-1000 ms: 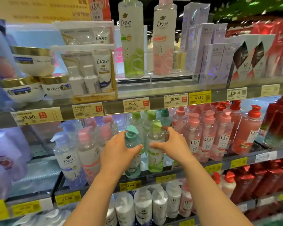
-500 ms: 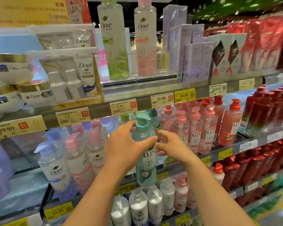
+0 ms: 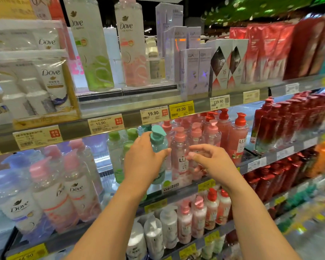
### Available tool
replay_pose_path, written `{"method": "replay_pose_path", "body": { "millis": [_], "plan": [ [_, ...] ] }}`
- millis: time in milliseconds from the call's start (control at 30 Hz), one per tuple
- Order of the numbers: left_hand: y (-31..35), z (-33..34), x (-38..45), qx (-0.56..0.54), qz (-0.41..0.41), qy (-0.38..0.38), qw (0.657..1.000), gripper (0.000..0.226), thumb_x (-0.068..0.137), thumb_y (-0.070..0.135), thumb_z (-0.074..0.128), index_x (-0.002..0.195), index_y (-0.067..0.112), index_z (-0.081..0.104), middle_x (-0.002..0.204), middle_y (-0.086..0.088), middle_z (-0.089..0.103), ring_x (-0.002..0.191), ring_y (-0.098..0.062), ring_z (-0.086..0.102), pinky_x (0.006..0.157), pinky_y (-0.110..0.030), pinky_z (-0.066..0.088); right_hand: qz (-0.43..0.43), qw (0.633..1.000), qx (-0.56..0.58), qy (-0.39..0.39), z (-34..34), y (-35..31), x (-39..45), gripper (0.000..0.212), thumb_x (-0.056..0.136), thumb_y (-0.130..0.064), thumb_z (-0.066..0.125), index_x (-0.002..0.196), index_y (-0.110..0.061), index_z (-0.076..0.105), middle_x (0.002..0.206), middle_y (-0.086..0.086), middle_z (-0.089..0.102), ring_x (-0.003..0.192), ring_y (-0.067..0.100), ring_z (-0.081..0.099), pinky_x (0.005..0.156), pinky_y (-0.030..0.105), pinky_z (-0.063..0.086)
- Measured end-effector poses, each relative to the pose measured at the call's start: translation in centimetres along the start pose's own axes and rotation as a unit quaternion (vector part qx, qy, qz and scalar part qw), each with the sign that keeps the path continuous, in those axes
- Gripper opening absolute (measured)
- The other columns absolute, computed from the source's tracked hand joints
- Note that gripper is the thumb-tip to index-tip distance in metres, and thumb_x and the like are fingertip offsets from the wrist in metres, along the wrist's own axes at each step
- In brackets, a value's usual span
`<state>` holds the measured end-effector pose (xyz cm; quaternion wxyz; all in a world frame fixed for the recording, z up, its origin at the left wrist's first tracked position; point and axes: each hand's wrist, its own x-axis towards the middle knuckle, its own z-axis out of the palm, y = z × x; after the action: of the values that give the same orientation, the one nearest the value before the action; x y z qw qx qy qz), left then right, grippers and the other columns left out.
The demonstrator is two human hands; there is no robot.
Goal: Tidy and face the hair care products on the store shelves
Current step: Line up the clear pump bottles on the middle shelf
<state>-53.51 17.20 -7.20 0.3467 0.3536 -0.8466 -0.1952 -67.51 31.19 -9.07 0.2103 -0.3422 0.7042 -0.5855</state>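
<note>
both your bare forearms reach up and forward, converging. your left hand (image 3: 145,158) is wrapped around a teal-capped bottle (image 3: 158,145), thumb toward the right. your right hand (image 3: 212,162) hovers just beside, fingers (image 3: 199,148) loosely curled, grasping nothing.

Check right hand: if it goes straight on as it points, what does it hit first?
Probably the clear pink pump-top Lux bottle; the right hand is open, fingertips aimed left at it. Depth unclear.
</note>
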Motion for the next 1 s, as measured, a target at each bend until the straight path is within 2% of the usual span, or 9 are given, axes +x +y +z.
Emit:
{"method": "replay_pose_path", "body": {
  "millis": [100, 233, 333, 400, 533, 700, 867, 1000],
  "plan": [
    [-0.4, 1.7, 0.6, 0.006, -0.022, -0.007, 1.0, 0.048, 0.078, 0.055, 0.074, 0.112, 0.026, 0.055, 0.106, 0.006, 0.064, 0.096, -0.019, 0.062, 0.078, -0.04, 0.055, 0.003, 1.0, 0.013, -0.015, -0.5, 0.7, 0.3, 0.019, 0.095, -0.018, 0.068, 0.114, -0.019, 0.07, 0.088, 0.0, 0.081, 0.055, 0.012, 0.064, 0.056, 0.023, 0.055],
    [-0.7, 3.4, 1.4, 0.041, -0.061, -0.024, 0.997, 0.053, 0.081, 0.056, 0.071, 0.106, 0.014, 0.051, 0.095, -0.002, 0.063, 0.086, -0.024, 0.062, 0.071, -0.041, 0.054, 0.013, 0.999, 0.016, -0.04, -0.7, 1.5, 1.1, 0.018, 0.095, -0.02, 0.068, 0.113, -0.02, 0.071, 0.091, 0.004, 0.08, 0.06, 0.015, 0.064, 0.056, 0.024, 0.055],
    [-0.5, 4.1, 1.7, 0.059, -0.082, -0.039, 0.994, 0.049, 0.085, 0.054, 0.068, 0.095, 0.011, 0.046, 0.075, 0.0, 0.055, 0.07, -0.021, 0.055, 0.054, -0.034, 0.042, 0.019, 0.998, 0.018, -0.058, -0.5, 1.7, 1.7, 0.016, 0.095, -0.021, 0.068, 0.111, -0.022, 0.071, 0.093, 0.006, 0.08, 0.062, 0.015, 0.065, 0.058, 0.023, 0.055],
    [-0.3, 4.4, 1.9, 0.056, -0.095, -0.047, 0.993, 0.048, 0.087, 0.053, 0.066, 0.095, 0.01, 0.046, 0.072, 0.002, 0.051, 0.067, -0.019, 0.053, 0.053, -0.032, 0.038, 0.017, 0.997, 0.018, -0.071, -0.4, 1.8, 2.1, 0.017, 0.096, -0.021, 0.068, 0.112, -0.022, 0.071, 0.093, 0.004, 0.08, 0.063, 0.017, 0.065, 0.059, 0.024, 0.054],
    [0.3, 5.0, 2.4, 0.057, -0.104, -0.076, 0.99, 0.053, 0.089, 0.053, 0.063, 0.107, 0.007, 0.046, 0.084, -0.002, 0.057, 0.078, -0.024, 0.058, 0.06, -0.033, 0.042, 0.011, 0.996, 0.011, -0.086, -0.3, 1.9, 3.1, 0.019, 0.096, -0.024, 0.067, 0.115, -0.024, 0.069, 0.092, 0.001, 0.08, 0.065, 0.016, 0.067, 0.059, 0.023, 0.052],
    [0.4, 4.9, 2.4, 0.06, -0.102, -0.098, 0.988, 0.056, 0.089, 0.056, 0.061, 0.112, 0.006, 0.047, 0.09, -0.002, 0.055, 0.079, -0.021, 0.054, 0.063, -0.03, 0.041, -0.01, 0.995, 0.015, -0.097, -0.2, 0.6, 4.3, 0.017, 0.096, -0.024, 0.067, 0.112, -0.026, 0.07, 0.089, -0.001, 0.08, 0.061, 0.015, 0.065, 0.053, 0.019, 0.05],
    [0.1, 4.4, 2.4, 0.047, -0.111, -0.1, 0.988, 0.063, 0.084, 0.062, 0.063, 0.113, 0.008, 0.049, 0.104, -0.007, 0.063, 0.09, -0.024, 0.063, 0.067, -0.032, 0.051, -0.053, 0.996, 0.014, -0.069, 0.5, -0.5, 5.6, 0.017, 0.095, -0.018, 0.069, 0.111, -0.021, 0.072, 0.086, -0.001, 0.08, 0.057, 0.016, 0.065, 0.053, 0.027, 0.051],
    [-0.2, 4.0, 2.1, 0.035, -0.111, -0.104, 0.988, 0.059, 0.083, 0.06, 0.065, 0.115, 0.013, 0.048, 0.102, -0.005, 0.064, 0.085, -0.024, 0.067, 0.073, -0.039, 0.058, -0.071, 0.995, 0.01, -0.067, 0.8, -1.2, 5.8, 0.015, 0.095, -0.018, 0.068, 0.109, -0.022, 0.071, 0.088, -0.004, 0.08, 0.056, 0.013, 0.065, 0.054, 0.027, 0.052]
  ]
}}
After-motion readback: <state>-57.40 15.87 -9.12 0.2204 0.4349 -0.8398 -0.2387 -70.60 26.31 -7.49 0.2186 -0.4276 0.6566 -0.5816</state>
